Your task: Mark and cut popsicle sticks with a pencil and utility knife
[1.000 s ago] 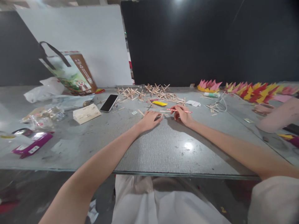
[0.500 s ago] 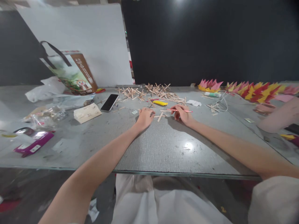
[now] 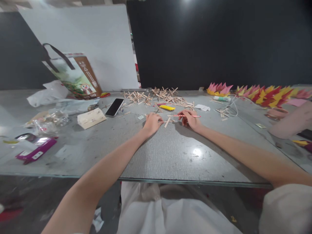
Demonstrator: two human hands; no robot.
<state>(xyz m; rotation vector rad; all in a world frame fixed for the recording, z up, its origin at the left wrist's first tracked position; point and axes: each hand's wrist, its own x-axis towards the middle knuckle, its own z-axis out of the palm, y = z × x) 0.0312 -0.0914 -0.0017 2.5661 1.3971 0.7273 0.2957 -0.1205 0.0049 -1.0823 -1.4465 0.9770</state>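
My left hand [image 3: 153, 123] rests on the table with curled fingers, its fingertips closed on the left end of a flat wooden craft stick. A second craft stick [image 3: 167, 122] lies slanted across that one, making a cross. Between the thumb and fingers of my right hand [image 3: 190, 120] is a slim red-and-white patterned pencil [image 3: 196, 116], held almost level, its tip end pointing left. A pale stick [image 3: 171, 115] shows at the pencil's left end; whether the two touch I cannot tell.
Behind my hands lie a yellow cutter-like tool [image 3: 167, 107] and a heap of crossed craft sticks [image 3: 168, 95]. A phone [image 3: 114, 107], a folded card [image 3: 91, 118] and a carrier bag [image 3: 83, 76] stand leftward. Paper flowers [image 3: 270, 96] and a white cable [image 3: 235, 107] are right.
My left hand has shifted slightly right, and its fingertips now cover the left end of the level craft stick. My right hand and the pencil stay nearly in place.
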